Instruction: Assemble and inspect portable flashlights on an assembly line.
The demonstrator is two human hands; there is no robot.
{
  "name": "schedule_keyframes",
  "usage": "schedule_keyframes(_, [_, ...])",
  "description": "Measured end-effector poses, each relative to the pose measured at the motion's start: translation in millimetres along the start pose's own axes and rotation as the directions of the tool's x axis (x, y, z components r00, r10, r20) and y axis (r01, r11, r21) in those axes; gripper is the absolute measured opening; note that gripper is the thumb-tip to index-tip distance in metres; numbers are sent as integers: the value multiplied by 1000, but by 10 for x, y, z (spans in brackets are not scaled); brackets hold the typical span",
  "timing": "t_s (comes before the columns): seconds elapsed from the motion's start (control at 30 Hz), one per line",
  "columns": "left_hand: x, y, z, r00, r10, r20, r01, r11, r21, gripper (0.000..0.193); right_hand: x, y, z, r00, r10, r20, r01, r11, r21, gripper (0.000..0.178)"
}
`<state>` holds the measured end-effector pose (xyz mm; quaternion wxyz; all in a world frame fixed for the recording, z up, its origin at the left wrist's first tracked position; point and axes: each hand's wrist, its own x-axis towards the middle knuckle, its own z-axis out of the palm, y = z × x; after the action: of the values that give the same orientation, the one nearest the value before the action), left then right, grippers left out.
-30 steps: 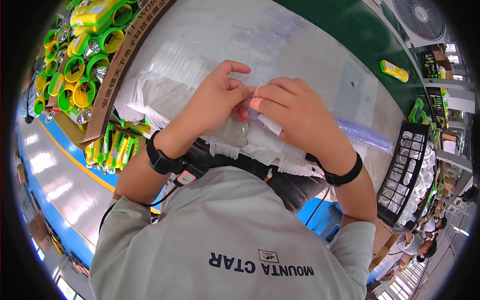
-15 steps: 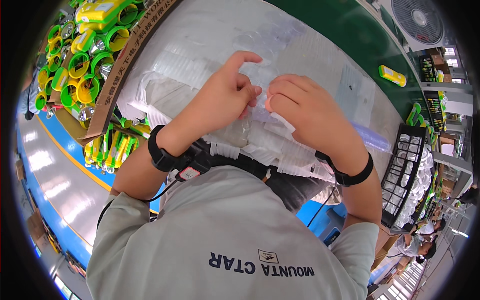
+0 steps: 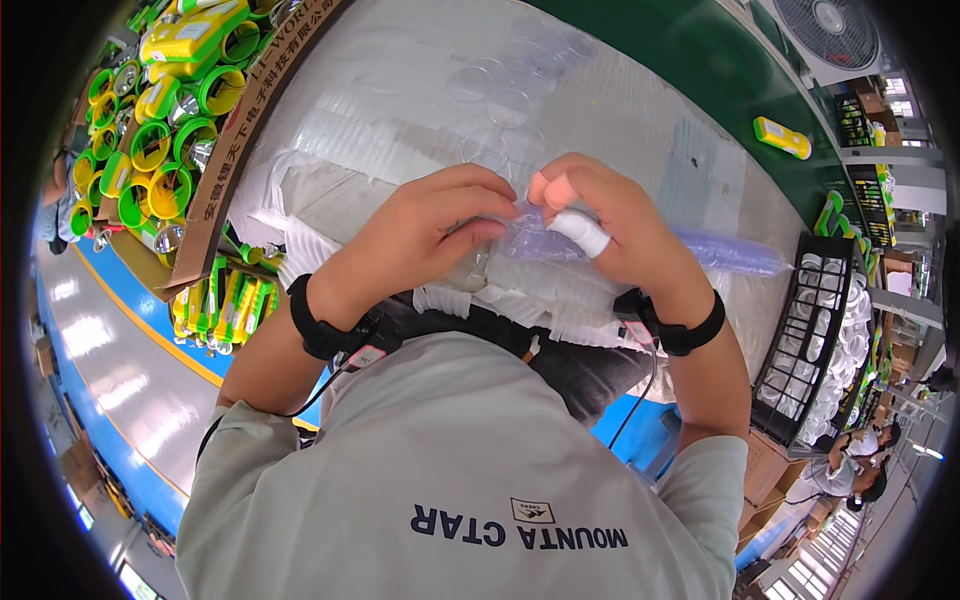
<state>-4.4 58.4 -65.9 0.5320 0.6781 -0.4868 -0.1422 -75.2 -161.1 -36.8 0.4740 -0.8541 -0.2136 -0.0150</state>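
Note:
My left hand (image 3: 435, 225) hovers over the wrapped work surface (image 3: 380, 120), thumb and fingers apart, its fingertips close to the right hand. Fingers curled together, my right hand (image 3: 610, 215) has white tape round its thumb; anything between its fingertips is hidden. Beneath and beside that hand lies a long, bluish, see-through roll (image 3: 730, 256), its left part (image 3: 540, 240) showing below the fingers. Several thin clear discs (image 3: 512, 107) lie loose beyond the hands, some just past my fingertips.
To the left, a cardboard box (image 3: 225, 165) holds many green-and-yellow flashlight bodies (image 3: 190, 40). A black crate (image 3: 805, 335) of white round parts stands at right. One yellow flashlight body (image 3: 783, 137) lies on the green surface (image 3: 690, 60), near a fan (image 3: 828, 20).
My left hand has drawn nearer to me, its raised index finger now lowered beside the others. My right hand has turned, bringing its taped thumb into view. More loose discs show.

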Motion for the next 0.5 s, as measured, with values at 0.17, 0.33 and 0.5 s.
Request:
schedule_keyframes(0.17, [89,-1,66,967,216,-138,-204,975,92,17,-18,0,-25,990,-136,26,134,988,83,19])
schedule_keyframes(0.33, [33,-80,200,981,-68,-182,84,993,81,11,20,18,72,976,-214,39,218,961,-168,26])
schedule_keyframes(0.5, [41,-163,190,958,-132,-254,162,982,100,10,41,69,90,988,-148,41,153,945,-290,29])
